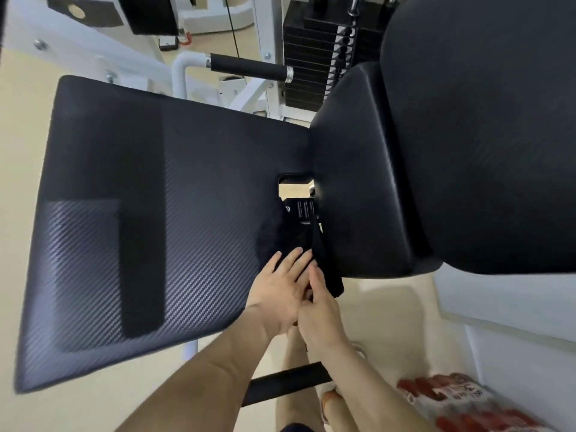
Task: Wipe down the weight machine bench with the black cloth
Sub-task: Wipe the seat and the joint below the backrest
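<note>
Gym room w/ pale beige floor [18, 151] & a white machine frame [184, 76] in the bg. Biggest item is the counter [140, 213], i.e. the machine's wide black padded seat w/ a carbon-weave texture. It fills the left & centre of view. At its right end stands the black back pad [467, 135], tilted, w/ a lower lobe that overhangs the notch cut in the counter's edge. Behind both, top centre, sits the black weight stack [308, 63]. A foam-covered handle bar [249, 67] w/ a chrome end collar runs just left of it. Bottom right, on the floor, lies a blurred red & white pack [461, 400].

The black cloth [272, 235] lies at the counter's right edge, btwn the notch & the near edge. One strip of it hangs down against the back pad's lower lobe.

The left hand [280, 291] is flat, fingers straight & together, w/ fingertips pressing on the cloth. The right hand [318, 310] is touching the left hand's side, thumb laid along the hanging strip. Its other fingers are hidden, so can't tell if it grips the cloth.
</note>
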Available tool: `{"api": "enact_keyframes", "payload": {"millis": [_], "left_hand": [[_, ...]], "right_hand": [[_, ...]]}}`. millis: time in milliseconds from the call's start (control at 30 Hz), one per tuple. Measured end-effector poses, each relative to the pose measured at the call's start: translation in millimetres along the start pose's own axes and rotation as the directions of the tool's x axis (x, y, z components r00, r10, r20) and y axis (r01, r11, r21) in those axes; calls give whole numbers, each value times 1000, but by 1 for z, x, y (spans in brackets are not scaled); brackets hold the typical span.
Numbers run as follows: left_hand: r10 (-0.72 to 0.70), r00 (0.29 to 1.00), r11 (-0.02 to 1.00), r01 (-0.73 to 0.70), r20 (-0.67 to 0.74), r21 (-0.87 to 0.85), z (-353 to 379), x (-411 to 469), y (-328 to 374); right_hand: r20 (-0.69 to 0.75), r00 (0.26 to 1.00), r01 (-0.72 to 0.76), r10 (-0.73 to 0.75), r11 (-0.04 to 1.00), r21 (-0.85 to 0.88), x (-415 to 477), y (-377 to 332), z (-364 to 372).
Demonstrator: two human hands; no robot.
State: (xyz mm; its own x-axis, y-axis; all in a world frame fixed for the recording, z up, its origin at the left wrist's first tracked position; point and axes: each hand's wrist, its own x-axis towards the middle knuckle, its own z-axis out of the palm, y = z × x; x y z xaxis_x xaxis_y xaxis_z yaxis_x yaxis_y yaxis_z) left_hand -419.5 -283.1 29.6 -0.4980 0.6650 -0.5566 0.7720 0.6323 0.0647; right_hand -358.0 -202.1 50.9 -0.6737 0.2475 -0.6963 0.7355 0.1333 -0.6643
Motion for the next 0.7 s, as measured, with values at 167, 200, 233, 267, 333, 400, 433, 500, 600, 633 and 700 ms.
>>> {"api": "enact_keyframes", "payload": {"millis": [167, 200, 233, 267, 333, 400, 433, 500, 600, 633, 700], "left_hand": [[-56, 992, 995, 64, -109, 77, -14, 32, -49], [-83, 991, 994, 91, -106, 66, -13, 36, -48], [-96, 991, 994, 100, -90, 41, -11, 36, -43], [-94, 992, 995, 95, -83, 3, -9, 33, -38], [-26, 992, 998, 19, -122, -58, -8, 27, -37], [1, 974, 966, -59, -224, -253, -14, 32, -51], [-63, 962, 922, -46, -267, -385, -18, 35, -56], [-322, 894, 811, 91, -311, -578, -29, 45, -67], [-578, 766, 652, 226, -282, -724, -52, 75, -90], [-579, 761, 665, 233, -292, -710, -61, 87, -99], [-524, 785, 735, 221, -330, -641, -82, 108, -121]], "right_hand": [[74, 982, 188, -174, 944, -272, 45, -27, 11], [51, 974, 225, -221, 912, -344, 52, -32, 11], [23, 964, 249, -263, 876, -412, 53, -33, 10], [-2, 958, 254, -288, 850, -462, 48, -29, 9], [-53, 969, 190, -240, 868, -459, 26, -18, 8], [-121, 971, 145, -204, 914, -378, 15, -15, 8], [-143, 970, 140, -199, 929, -342, 18, -20, 12], [-126, 975, 146, -182, 956, -255, 40, -45, 16], [-21, 985, 165, -170, 974, -157, 79, -86, 17], [5, 985, 170, -171, 975, -140, 91, -96, 16], [47, 991, 132, -127, 983, -129, 112, -118, 14]]}}
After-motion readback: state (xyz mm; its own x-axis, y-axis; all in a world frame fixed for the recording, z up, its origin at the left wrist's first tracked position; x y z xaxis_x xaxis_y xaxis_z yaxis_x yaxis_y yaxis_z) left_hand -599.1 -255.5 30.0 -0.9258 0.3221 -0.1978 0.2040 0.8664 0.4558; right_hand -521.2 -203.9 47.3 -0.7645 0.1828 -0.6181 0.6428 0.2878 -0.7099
